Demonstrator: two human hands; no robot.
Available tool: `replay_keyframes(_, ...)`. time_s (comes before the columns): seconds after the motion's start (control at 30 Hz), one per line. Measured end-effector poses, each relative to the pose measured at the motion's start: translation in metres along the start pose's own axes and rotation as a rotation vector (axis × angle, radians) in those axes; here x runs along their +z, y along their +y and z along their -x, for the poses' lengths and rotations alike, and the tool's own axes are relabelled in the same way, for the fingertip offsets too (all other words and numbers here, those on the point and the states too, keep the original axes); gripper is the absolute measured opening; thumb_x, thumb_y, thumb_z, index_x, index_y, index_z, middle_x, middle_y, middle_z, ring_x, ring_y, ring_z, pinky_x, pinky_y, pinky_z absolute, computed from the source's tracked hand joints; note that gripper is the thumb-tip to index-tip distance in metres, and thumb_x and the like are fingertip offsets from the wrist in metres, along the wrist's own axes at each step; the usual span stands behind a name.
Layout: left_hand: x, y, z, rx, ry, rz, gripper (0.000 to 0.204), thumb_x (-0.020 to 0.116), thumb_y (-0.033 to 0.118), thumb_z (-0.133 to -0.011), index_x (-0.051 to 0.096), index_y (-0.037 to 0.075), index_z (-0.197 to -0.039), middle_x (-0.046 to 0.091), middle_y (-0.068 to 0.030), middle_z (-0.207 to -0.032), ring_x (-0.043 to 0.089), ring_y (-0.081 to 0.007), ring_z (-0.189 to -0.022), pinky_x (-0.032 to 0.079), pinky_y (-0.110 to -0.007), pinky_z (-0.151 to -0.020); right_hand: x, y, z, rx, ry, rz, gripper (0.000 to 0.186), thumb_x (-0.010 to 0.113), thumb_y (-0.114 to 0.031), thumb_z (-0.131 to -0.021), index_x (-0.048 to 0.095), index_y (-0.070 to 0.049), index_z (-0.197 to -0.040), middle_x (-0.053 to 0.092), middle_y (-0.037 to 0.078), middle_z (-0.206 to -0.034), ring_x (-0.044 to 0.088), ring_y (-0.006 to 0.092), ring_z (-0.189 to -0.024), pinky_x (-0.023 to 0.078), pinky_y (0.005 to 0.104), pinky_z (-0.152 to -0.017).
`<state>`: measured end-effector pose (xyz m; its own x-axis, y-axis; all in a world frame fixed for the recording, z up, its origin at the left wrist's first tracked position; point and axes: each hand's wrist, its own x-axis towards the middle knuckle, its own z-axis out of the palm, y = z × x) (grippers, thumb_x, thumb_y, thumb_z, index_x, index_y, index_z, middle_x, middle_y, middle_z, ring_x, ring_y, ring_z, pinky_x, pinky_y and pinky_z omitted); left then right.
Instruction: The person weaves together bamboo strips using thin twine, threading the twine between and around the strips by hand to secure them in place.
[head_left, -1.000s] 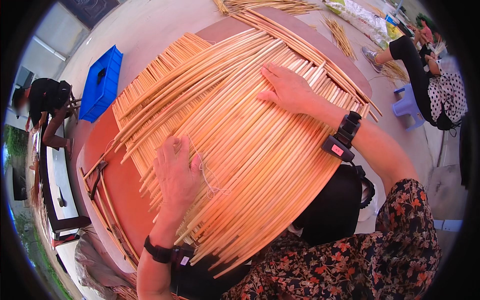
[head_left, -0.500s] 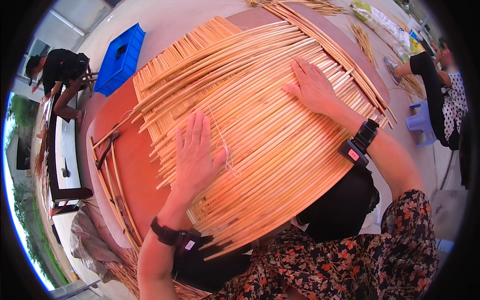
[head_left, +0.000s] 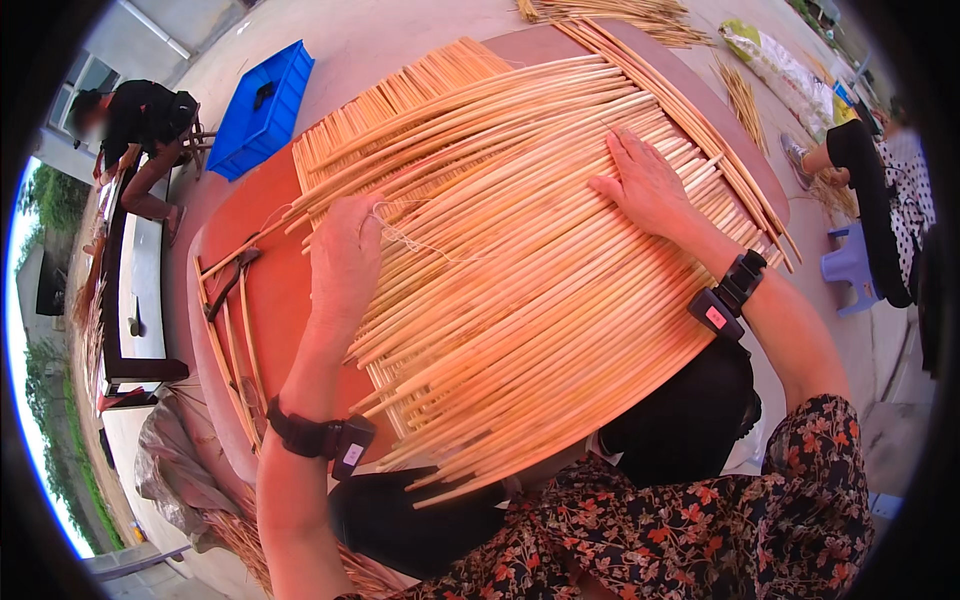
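Observation:
A wide layer of pale, peeled sticks (head_left: pixel 530 290) lies side by side across the table and over my lap. My right hand (head_left: pixel 645 187) rests flat on the sticks toward their right side, fingers stretched out and thumb apart. By the left ends of the upper sticks is my left hand (head_left: pixel 345 258), its fingers curled in and its thumb side facing the sticks. A thin white string (head_left: pixel 410 240) runs from between its thumb and forefinger and trails in loose loops over the sticks. The curled fingertips are partly hidden.
Under the sticks is a reddish-brown table (head_left: pixel 285 335). A bent stick frame (head_left: pixel 225 320) lies at its left edge. Beyond stands a blue crate (head_left: pixel 262 110). One person (head_left: pixel 150 135) bends at a bench on the left; another (head_left: pixel 880 190) sits at right near a purple stool (head_left: pixel 850 265).
My left hand has gone from lying flat on the sticks to curled at their left ends, drawing the string up and left. The right hand stays flat. The view has shifted slightly.

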<state>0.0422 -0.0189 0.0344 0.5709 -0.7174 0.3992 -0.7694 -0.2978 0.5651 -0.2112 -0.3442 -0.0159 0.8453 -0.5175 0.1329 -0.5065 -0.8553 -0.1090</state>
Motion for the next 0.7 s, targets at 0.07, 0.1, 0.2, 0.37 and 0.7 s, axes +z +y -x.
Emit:
replay_keyframes(0.07,0.002,0.000,-0.014,-0.008,-0.049,-0.046,0.024,0.059,0.005,-0.103,0.073,-0.003,-0.121,0.076,-0.0168,-0.109,0.074,-0.0340,-0.100,0.058,-0.040,-0.091,0.000,0.000,0.000,-0.008,0.000,0.003,0.085,0.054,-0.057,-0.106,0.039,0.008,-0.158,0.039,0.026,-0.166,0.038,0.0393,-0.154,0.031,0.0449,-0.128)
replay_keyframes(0.1,0.002,0.003,-0.019,-0.062,-0.095,-0.064,0.024,0.058,0.004,-0.103,0.073,-0.003,-0.121,0.076,-0.0154,-0.105,0.075,-0.0314,-0.095,0.059,-0.039,-0.088,0.000,0.001,0.000,-0.016,0.004,0.008,0.085,0.053,-0.058,-0.106,0.039,0.008,-0.158,0.039,0.026,-0.166,0.038,0.0393,-0.155,0.030,0.0449,-0.128)
replay_keyframes(0.2,-0.003,0.025,-0.016,-0.221,-0.193,0.303,0.024,0.055,0.001,-0.103,0.072,-0.004,-0.120,0.073,-0.0114,-0.094,0.073,-0.0210,-0.082,0.059,-0.035,-0.080,0.000,0.002,0.000,-0.020,0.000,0.013,0.086,0.052,-0.058,-0.107,0.038,0.008,-0.159,0.037,0.026,-0.168,0.037,0.0393,-0.155,0.029,0.0449,-0.129)
replay_keyframes(0.37,-0.016,0.077,0.035,-0.087,-0.472,0.480,0.020,0.057,-0.002,-0.100,0.071,-0.003,-0.115,0.070,-0.0121,-0.091,0.070,-0.0205,-0.080,0.059,-0.035,-0.076,0.001,0.004,0.001,-0.028,0.009,0.016,0.084,0.053,-0.057,-0.107,0.039,0.008,-0.159,0.037,0.025,-0.168,0.036,0.0390,-0.155,0.029,0.0448,-0.129)
replay_keyframes(0.7,-0.052,0.145,0.068,0.513,-0.606,-0.065,0.028,0.068,0.003,-0.090,0.071,0.007,-0.117,0.066,-0.0113,-0.094,0.069,-0.0264,-0.082,0.056,-0.036,-0.067,0.004,0.007,0.001,-0.051,0.036,0.002,0.083,0.055,-0.054,-0.107,0.039,0.009,-0.158,0.038,0.027,-0.167,0.037,0.0400,-0.155,0.030,0.0450,-0.129)
